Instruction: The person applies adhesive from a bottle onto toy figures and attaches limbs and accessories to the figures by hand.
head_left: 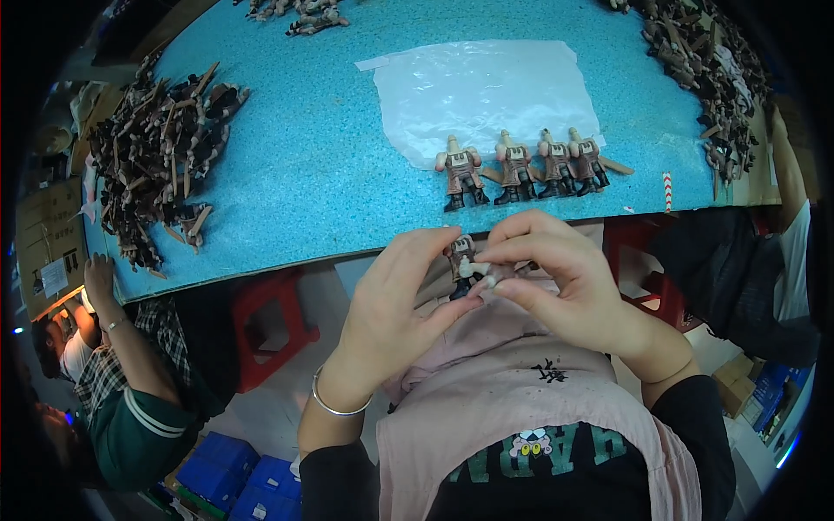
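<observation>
Just off the near edge of the table, my left hand (378, 304) grips a small toy figure (463, 247) in a brownish coat with dark boots. The thumb and fingers of my right hand (569, 282) pinch a small pale part (476, 269) against the figure's front. My fingers partly cover both, so I cannot tell whether the part is joined to it. Beyond my hands, several similar figures (463, 169) are lined up near the table edge, each with a narrow pale peg on top. They partly overlap a white plastic sheet (486, 91).
Brown and black figure pieces form heaps on the blue table (304, 174): a left heap (169, 143), a right heap (721, 95) and a far heap (304, 13). A striped strip (668, 191) lies right. Co-worker's hand (100, 278) rests at left, near a red stool (274, 326).
</observation>
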Available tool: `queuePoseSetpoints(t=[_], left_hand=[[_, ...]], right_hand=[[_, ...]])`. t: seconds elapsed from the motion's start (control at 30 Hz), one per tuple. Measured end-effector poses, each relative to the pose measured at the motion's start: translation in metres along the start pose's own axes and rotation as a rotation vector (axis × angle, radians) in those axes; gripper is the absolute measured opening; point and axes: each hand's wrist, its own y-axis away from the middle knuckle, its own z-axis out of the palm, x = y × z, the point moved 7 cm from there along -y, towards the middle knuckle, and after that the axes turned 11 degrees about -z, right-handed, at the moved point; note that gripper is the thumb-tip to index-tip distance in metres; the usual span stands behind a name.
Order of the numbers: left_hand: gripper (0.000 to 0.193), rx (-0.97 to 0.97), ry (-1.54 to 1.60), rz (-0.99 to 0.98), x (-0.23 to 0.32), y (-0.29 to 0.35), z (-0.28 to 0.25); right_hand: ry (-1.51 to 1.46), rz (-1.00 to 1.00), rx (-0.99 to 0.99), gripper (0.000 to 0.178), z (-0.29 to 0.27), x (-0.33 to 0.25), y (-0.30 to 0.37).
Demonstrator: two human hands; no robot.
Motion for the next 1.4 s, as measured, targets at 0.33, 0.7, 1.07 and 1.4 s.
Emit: queuePoseSetpoints(t=[0.33,0.7,1.07,1.4], left_hand=[[0.058,0.014,-0.011,0.022,0.0,0.002,0.0],[0.058,0.017,-0.011,-0.017,0.0,0.001,0.001],[0.059,0.02,-0.037,-0.024,0.002,0.001,0.001],[0.033,-0.04,0.169,-0.096,-0.015,-0.003,-0.001]], right_hand=[[0.17,-0.073,-0.076,0.029,0.017,0.002,-0.003],[0.145,-0.042,-0.061,0.028,0.017,0.004,-0.001],[0.094,0.043,-0.028,0.028,0.013,0.008,0.001],[0.109,0.027,-0.021,0.027,0.012,0.011,-0.001]])
